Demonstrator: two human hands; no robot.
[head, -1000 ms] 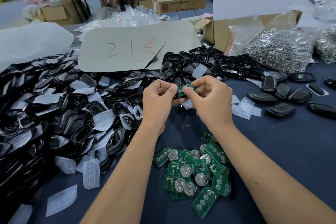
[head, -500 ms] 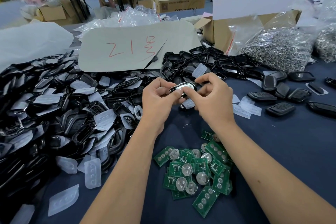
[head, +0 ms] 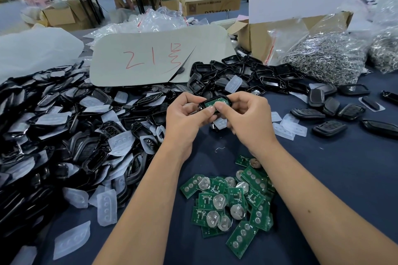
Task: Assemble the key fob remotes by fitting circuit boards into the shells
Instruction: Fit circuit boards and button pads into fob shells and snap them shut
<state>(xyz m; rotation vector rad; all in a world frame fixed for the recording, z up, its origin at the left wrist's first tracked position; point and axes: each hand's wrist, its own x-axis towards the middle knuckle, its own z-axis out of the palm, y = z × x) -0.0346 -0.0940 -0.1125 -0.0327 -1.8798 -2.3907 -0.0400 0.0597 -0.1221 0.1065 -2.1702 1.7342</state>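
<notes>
Above the dark blue table, my left hand (head: 187, 120) and my right hand (head: 249, 120) together hold a black key fob shell (head: 210, 101). A green circuit board (head: 210, 103) lies inside the shell. Both thumbs press on the board from the near side, and the fingers curl round the shell's ends. A pile of loose green circuit boards (head: 232, 204) with round silver battery clips lies on the table between my forearms. A large heap of black shells and translucent button pads (head: 64, 135) covers the left side.
More empty black shells (head: 247, 75) lie behind my hands. Several closed fobs (head: 329, 128) sit at the right. A grey card with red writing (head: 155, 58), a cardboard box (head: 258, 43) and bags of metal rings (head: 323, 60) stand at the back.
The green board went from being pinched between my fingertips into the black shell. My hands turned the shell so that the board now faces up under both thumbs.
</notes>
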